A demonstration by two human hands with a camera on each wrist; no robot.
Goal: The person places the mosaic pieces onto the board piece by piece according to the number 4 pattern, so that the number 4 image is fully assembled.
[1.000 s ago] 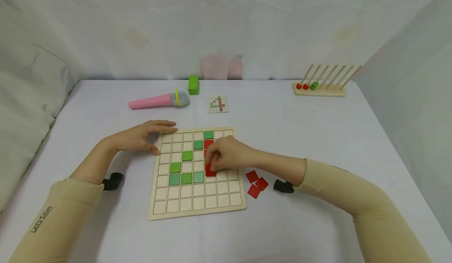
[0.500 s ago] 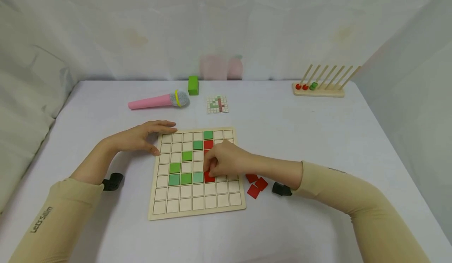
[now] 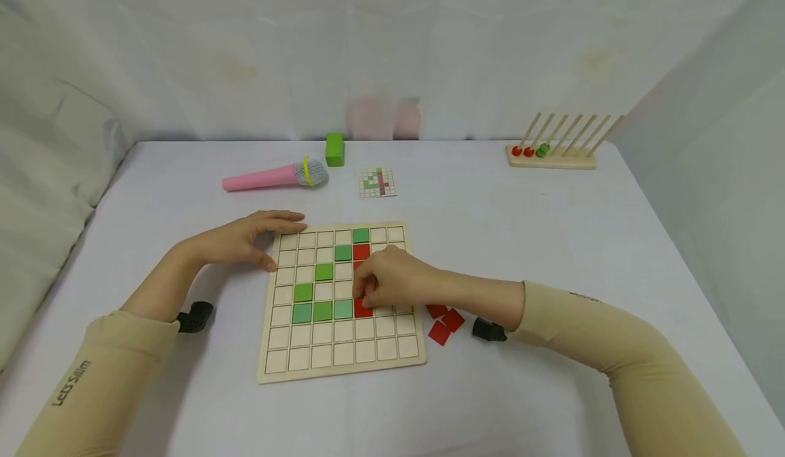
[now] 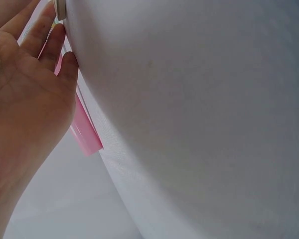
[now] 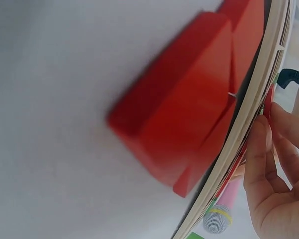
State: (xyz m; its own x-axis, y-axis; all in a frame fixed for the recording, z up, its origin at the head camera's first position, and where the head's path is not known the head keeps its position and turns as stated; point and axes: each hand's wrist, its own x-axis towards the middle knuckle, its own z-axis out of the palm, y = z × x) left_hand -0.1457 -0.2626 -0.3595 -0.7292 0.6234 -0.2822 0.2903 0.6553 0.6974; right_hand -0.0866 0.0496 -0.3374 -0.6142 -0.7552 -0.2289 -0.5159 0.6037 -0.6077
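A square wooden grid board [image 3: 300, 358] lies mid-table, with several green tiles [image 3: 322, 310] forming a diagonal and a row. My right hand [image 3: 398, 276] reaches over it from the right. Thumb and fingers of that hand pinch a red tile [image 5: 267, 102] in the right wrist view; in the head view this red tile [image 3: 363, 309] sits at the right end of the green row. Above it another red tile [image 3: 361, 251] shows, and the cells between are partly hidden by my hand. My left hand [image 3: 236, 239] rests with spread fingers at the board's upper left edge.
Three loose red tiles [image 3: 440, 332] lie right of the board. Behind it are a pink toy microphone [image 3: 270, 176], a green block [image 3: 334, 149] and a small pattern card [image 3: 377, 182]. A wooden peg rack [image 3: 552, 162] with red and green beads stands at the back right.
My right hand has shifted slightly down and left, and the red tile under its fingers has moved a little toward me, level with the green row. The left hand stays put.
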